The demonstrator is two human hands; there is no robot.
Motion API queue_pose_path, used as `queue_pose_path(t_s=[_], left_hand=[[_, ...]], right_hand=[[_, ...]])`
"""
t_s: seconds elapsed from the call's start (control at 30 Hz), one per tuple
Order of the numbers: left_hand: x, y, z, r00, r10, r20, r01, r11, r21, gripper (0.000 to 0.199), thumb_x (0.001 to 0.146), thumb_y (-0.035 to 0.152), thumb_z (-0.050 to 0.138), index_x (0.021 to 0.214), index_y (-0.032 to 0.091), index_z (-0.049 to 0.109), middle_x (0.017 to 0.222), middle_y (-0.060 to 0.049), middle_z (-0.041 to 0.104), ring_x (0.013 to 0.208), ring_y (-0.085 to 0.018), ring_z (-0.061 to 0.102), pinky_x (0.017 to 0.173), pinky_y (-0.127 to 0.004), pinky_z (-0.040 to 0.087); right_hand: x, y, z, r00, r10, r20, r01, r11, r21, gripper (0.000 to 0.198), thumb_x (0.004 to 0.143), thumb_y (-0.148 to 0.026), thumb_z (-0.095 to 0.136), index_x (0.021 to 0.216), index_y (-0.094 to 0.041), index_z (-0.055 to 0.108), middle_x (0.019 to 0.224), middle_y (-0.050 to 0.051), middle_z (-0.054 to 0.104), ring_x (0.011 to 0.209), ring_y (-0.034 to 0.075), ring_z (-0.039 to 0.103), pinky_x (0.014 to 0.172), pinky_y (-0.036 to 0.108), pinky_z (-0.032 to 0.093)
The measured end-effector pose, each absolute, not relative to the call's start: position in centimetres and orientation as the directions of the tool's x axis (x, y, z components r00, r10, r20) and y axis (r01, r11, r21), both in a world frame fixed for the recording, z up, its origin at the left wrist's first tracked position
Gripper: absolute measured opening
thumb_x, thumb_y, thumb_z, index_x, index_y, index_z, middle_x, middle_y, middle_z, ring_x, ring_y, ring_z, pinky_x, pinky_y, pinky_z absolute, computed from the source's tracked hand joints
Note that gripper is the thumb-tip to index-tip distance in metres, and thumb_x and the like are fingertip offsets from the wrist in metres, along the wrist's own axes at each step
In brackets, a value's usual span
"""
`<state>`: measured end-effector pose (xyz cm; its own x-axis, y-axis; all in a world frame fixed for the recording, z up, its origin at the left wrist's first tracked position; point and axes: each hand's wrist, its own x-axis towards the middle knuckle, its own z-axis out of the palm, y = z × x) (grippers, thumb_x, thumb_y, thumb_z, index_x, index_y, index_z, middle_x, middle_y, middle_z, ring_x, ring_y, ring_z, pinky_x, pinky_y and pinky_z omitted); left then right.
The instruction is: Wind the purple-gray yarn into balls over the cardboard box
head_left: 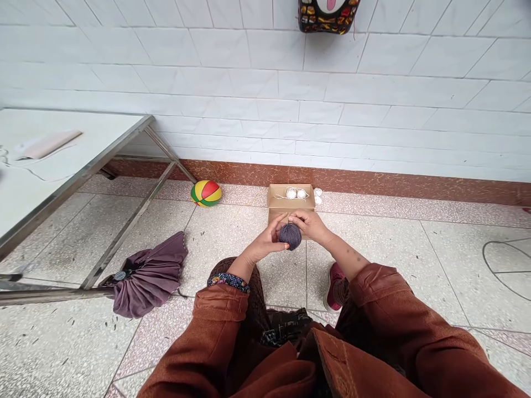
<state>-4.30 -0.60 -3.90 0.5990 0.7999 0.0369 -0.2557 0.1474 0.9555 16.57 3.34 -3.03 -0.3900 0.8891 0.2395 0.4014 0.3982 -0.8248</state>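
Note:
A dark purple-grey ball of yarn (pixel 290 236) sits in my left hand (pixel 267 240), whose fingers and thumb curve round its left side. At the top of the ball, my right hand (pixel 307 223) has its thumb and fingertips pinched together on the yarn; a loose strand is too fine to make out. Just beyond the hands stands an open cardboard box (pixel 271 194), partly covered by them. Small white balls of thread (pixel 296 193) lie in its far part, and more white thread balls (pixel 318 195) rest on the floor by its right side.
A steel-framed table (pixel 136 124) stands at the left. Near its legs are a colourful ball (pixel 206 193) and a folded purple umbrella (pixel 151 276). A tiled wall (pixel 249 121) rises behind the box. A dark cable (pixel 492 268) loops on the floor at right.

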Motion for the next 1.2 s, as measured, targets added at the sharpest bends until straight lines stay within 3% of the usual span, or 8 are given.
queue_pose_path(t_s=[0.1, 0.2, 0.33, 0.57, 0.73, 0.93, 1.1, 1.2], left_hand=[[-4.5, -0.6, -3.5, 0.515, 0.856, 0.047, -0.340, 0.154, 0.928, 0.088, 0.070, 0.024, 0.086, 0.149, 0.030, 0.047, 0.138, -0.009, 0.058, 0.125, -0.028, 0.055, 0.106, -0.039, 0.040], [-4.6, -0.3, -3.3, 0.363, 0.932, 0.001, -0.429, 0.166, 0.888, 0.065, 0.070, 0.025, 0.085, 0.130, 0.022, 0.062, 0.124, -0.008, 0.065, 0.114, -0.024, 0.060, 0.101, -0.036, 0.043], [-4.7, 0.4, -3.7, 0.201, 0.976, -0.079, -0.484, 0.169, 0.858, 0.052, 0.069, 0.026, 0.084, 0.117, 0.021, 0.063, 0.111, -0.005, 0.068, 0.101, -0.020, 0.062, 0.092, -0.034, 0.047], [-4.5, 1.0, -4.8, -0.012, 0.995, -0.103, -0.137, 0.101, 0.985, 0.056, 0.064, 0.029, 0.083, 0.115, 0.018, 0.062, 0.109, -0.007, 0.068, 0.099, -0.022, 0.062, 0.094, -0.038, 0.047], [-4.4, 0.7, -4.7, 0.167, 0.985, -0.051, 0.061, 0.041, 0.997, 0.062, 0.064, 0.025, 0.083, 0.122, 0.018, 0.063, 0.125, -0.011, 0.063, 0.113, -0.027, 0.060, 0.100, -0.041, 0.046], [-4.3, -0.3, -3.9, 0.524, 0.852, -0.002, -0.135, 0.086, 0.987, 0.092, 0.067, 0.023, 0.085, 0.150, 0.029, 0.045, 0.146, -0.011, 0.053, 0.128, -0.031, 0.054, 0.106, -0.045, 0.042], [-4.6, -0.6, -3.1, 0.479, 0.878, 0.009, -0.374, 0.195, 0.907, 0.074, 0.070, 0.023, 0.083, 0.140, 0.024, 0.057, 0.136, -0.010, 0.061, 0.124, -0.028, 0.056, 0.106, -0.040, 0.041], [-4.7, -0.4, -2.8, 0.356, 0.934, -0.032, -0.479, 0.213, 0.851, 0.063, 0.071, 0.024, 0.081, 0.130, 0.023, 0.060, 0.124, -0.009, 0.065, 0.115, -0.025, 0.061, 0.101, -0.040, 0.045]], right_hand=[[16.0, 3.3, -3.8, -0.379, 0.913, 0.152, 0.481, 0.334, -0.811, 0.024, 0.100, -0.031, 0.051, 0.084, -0.020, 0.066, 0.075, 0.001, 0.065, 0.072, 0.017, 0.058, 0.071, 0.027, 0.042], [15.6, 3.1, -4.3, -0.373, 0.918, 0.135, 0.536, 0.332, -0.776, 0.019, 0.098, -0.025, 0.053, 0.083, -0.020, 0.064, 0.078, 0.002, 0.067, 0.075, 0.017, 0.060, 0.071, 0.027, 0.042], [15.3, 2.4, -4.2, -0.449, 0.886, 0.118, 0.523, 0.368, -0.769, 0.018, 0.099, -0.026, 0.051, 0.090, -0.020, 0.065, 0.080, 0.002, 0.068, 0.074, 0.017, 0.059, 0.070, 0.026, 0.041], [15.2, 0.5, -2.1, -0.693, 0.715, 0.091, 0.322, 0.420, -0.849, 0.019, 0.097, -0.033, 0.056, 0.090, -0.019, 0.068, 0.073, -0.002, 0.064, 0.064, 0.013, 0.053, 0.064, 0.024, 0.039], [16.1, 1.2, -0.9, -0.553, 0.819, 0.152, 0.231, 0.326, -0.917, 0.024, 0.095, -0.041, 0.061, 0.094, -0.019, 0.070, 0.075, 0.000, 0.066, 0.065, 0.013, 0.055, 0.065, 0.025, 0.043], [16.9, 3.1, -2.0, -0.334, 0.905, 0.264, 0.330, 0.375, -0.866, 0.022, 0.093, -0.040, 0.064, 0.082, -0.021, 0.069, 0.079, 0.002, 0.066, 0.074, 0.016, 0.058, 0.070, 0.028, 0.044], [16.1, 3.1, -3.5, -0.316, 0.942, 0.111, 0.456, 0.253, -0.853, 0.022, 0.097, -0.031, 0.055, 0.080, -0.020, 0.064, 0.067, -0.001, 0.060, 0.063, 0.015, 0.052, 0.063, 0.026, 0.039], [15.4, 2.5, -4.0, -0.393, 0.917, 0.073, 0.498, 0.279, -0.821, 0.018, 0.096, -0.025, 0.053, 0.083, -0.019, 0.064, 0.070, 0.000, 0.062, 0.067, 0.015, 0.054, 0.066, 0.025, 0.040]])
